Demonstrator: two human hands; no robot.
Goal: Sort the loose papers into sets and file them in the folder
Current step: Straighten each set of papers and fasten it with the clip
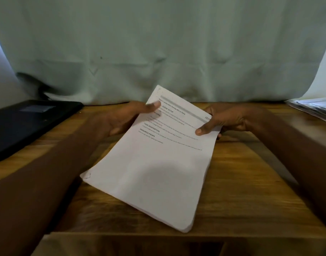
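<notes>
Two hands were on the job here, and between them sat the stack of papers, held up at its far end with the near corner dipping low toward the bench. The left hand had its thumb laid flat across the top-left of the printed sheet, fingers tucked beneath where I could not see them. The right hand pinched the opposite edge, thumb pressed down on the page, the fingers curled under. That two-sided grip looked like squaring work to me: hold both edges, keep the sheets from fanning, read the heading on top before deciding which set it belonged to. The edges at the near corner were slightly stepped, so the stack was not yet flush.

Out beyond the left hand, well apart from the stack, lay a black folder, closed and flat on the bench, likely parked there to keep the middle free for sorting. Past the right hand, at the far edge, more loose papers lay in a heap, seemingly waiting their turn. A pale cloth hung behind everything.
</notes>
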